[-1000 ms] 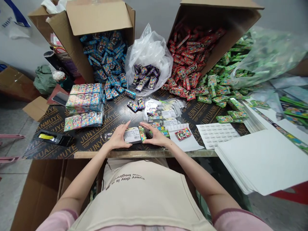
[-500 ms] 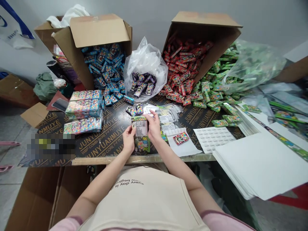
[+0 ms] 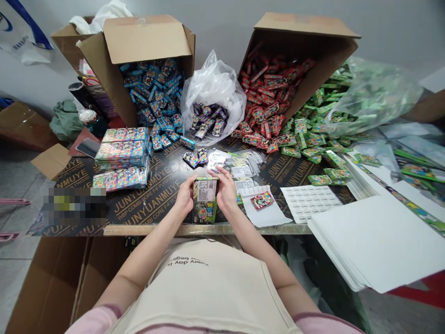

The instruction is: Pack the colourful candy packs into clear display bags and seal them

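Between my two hands is a black and green printed box (image 3: 205, 204) with a pale label area on its upper part. My left hand (image 3: 185, 197) grips its left side, and my right hand (image 3: 225, 191) holds the right side, fingers near the top edge. Just beyond lie two small purple packets (image 3: 191, 159). Flat clear sleeves with printed slips (image 3: 243, 167) overlap to the right. One red packet (image 3: 262, 200) rests on white backing paper (image 3: 253, 214) close to my right forearm.
Cartons with blue packets (image 3: 153, 93) and red packets (image 3: 274, 88) stand behind, a clear bag (image 3: 213, 88) of purple ones between them. Green packets (image 3: 313, 139) spill at right. Wrapped multicoloured packs (image 3: 121, 148) are stacked left. A label sheet (image 3: 310, 202) and white boards (image 3: 378, 236) lie right.
My right hand has slid down from the box's top onto its right side. My left hand has moved up slightly along the left side, and the box's green top edge now shows.
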Demonstrator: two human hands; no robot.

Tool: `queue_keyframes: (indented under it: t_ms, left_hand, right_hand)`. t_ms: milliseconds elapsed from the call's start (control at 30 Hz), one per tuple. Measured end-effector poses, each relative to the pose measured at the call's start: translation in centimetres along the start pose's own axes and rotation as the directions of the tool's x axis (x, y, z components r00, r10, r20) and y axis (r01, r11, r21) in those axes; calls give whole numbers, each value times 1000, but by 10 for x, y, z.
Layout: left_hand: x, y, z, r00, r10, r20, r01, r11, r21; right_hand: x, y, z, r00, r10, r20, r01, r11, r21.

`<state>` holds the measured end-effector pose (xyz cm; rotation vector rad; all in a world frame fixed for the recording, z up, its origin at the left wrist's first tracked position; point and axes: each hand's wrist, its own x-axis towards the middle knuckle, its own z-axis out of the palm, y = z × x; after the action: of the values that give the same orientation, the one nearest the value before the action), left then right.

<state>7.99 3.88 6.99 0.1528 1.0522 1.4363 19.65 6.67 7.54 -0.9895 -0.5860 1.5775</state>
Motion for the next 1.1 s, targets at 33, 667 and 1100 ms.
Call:
queue_keyframes:
  t_ms: [33,667,1100]
  left_hand:
    - [0,5,1,1000,21,17,-21,999,41]
    - [-2,48,-2,816,354,458,-578,524,626]
    - [-8,56,8,702,332,630,-700,166,694]
  right_hand:
    - [-1,1,-1,1000,-17,-2,17,1000,-4]
    - [5,-29,-31,921,-216,323,354,811,-466]
    - [21,-45,-28,894,-108,434,355,761,-543]
